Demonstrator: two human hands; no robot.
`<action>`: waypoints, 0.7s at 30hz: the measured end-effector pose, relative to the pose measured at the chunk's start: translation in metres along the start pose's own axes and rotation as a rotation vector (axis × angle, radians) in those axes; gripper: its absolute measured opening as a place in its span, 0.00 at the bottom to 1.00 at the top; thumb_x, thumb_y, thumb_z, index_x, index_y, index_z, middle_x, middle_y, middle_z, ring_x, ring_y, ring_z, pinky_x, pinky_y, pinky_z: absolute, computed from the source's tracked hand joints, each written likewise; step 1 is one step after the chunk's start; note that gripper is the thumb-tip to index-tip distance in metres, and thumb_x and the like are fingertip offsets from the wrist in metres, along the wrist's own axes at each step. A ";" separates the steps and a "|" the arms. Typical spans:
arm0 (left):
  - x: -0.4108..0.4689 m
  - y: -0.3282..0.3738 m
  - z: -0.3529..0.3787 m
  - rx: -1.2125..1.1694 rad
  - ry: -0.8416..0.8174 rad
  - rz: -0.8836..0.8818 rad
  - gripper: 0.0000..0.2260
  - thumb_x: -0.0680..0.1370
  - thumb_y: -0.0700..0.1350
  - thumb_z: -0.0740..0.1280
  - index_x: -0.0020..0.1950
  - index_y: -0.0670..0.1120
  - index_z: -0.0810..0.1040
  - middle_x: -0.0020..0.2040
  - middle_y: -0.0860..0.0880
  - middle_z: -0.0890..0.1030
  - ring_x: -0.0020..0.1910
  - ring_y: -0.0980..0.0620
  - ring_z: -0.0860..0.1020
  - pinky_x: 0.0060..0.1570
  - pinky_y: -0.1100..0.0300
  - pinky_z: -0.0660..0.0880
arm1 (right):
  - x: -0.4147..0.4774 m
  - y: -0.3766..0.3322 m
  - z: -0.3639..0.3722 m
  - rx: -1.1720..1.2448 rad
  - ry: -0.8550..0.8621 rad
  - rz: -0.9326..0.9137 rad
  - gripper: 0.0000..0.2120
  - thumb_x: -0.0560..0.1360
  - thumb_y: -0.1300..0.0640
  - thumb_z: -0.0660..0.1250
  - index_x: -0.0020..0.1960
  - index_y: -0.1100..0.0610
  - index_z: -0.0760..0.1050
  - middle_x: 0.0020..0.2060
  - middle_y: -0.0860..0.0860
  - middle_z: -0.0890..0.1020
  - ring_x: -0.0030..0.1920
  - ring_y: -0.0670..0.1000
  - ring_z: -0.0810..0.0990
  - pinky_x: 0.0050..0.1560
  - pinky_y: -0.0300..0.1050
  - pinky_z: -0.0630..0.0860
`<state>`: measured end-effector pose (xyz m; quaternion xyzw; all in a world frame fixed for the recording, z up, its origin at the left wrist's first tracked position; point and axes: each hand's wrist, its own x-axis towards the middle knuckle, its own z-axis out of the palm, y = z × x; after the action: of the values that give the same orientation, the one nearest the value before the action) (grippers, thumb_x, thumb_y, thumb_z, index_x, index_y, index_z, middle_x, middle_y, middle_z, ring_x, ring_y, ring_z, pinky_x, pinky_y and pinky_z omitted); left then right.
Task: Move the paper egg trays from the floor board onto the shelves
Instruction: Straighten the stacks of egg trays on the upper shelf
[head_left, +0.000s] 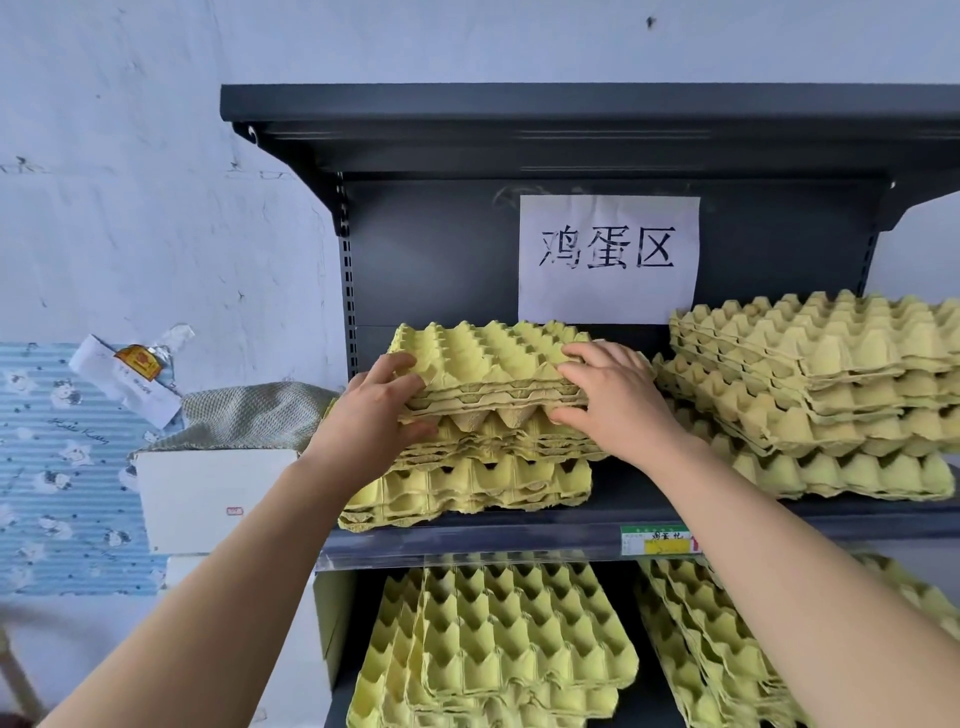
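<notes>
a: where's the bundle of egg trays (483, 364)?
b: on top of the left stack (467, 483) on the shelf (467, 535), under the paper sign (608, 260).
a: and the fingers?
b: left hand (384, 405) grips its left edge, right hand (608, 395) its right edge. fingers curl over the top, thumbs underneath.

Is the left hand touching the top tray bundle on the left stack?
Touching. Head view: the left hand grips the top tray bundle, fingers over its edge, thumb underneath.
</notes>
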<state>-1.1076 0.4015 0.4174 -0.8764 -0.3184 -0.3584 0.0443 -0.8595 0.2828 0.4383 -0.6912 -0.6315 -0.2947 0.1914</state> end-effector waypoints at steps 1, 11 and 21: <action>0.000 0.000 0.000 -0.001 0.000 0.000 0.19 0.73 0.52 0.72 0.59 0.45 0.75 0.71 0.51 0.65 0.60 0.41 0.72 0.56 0.51 0.70 | 0.000 0.000 0.000 -0.005 -0.004 -0.001 0.25 0.73 0.42 0.67 0.66 0.51 0.72 0.71 0.48 0.66 0.71 0.54 0.60 0.72 0.52 0.51; 0.018 0.000 -0.021 -0.108 0.122 0.048 0.11 0.71 0.46 0.75 0.45 0.44 0.75 0.68 0.47 0.69 0.54 0.40 0.76 0.55 0.48 0.73 | 0.010 0.005 -0.023 0.029 0.004 0.081 0.23 0.71 0.42 0.70 0.64 0.46 0.73 0.71 0.51 0.66 0.68 0.55 0.67 0.72 0.60 0.51; -0.005 -0.025 -0.025 -0.139 0.075 -0.026 0.12 0.71 0.43 0.75 0.48 0.39 0.77 0.67 0.47 0.69 0.48 0.48 0.76 0.50 0.59 0.68 | 0.015 -0.026 -0.010 0.008 -0.015 0.011 0.23 0.72 0.42 0.68 0.65 0.45 0.71 0.71 0.52 0.66 0.69 0.54 0.65 0.70 0.56 0.55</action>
<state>-1.1401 0.4110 0.4293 -0.8591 -0.3021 -0.4130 -0.0095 -0.8862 0.2916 0.4527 -0.6960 -0.6304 -0.2860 0.1909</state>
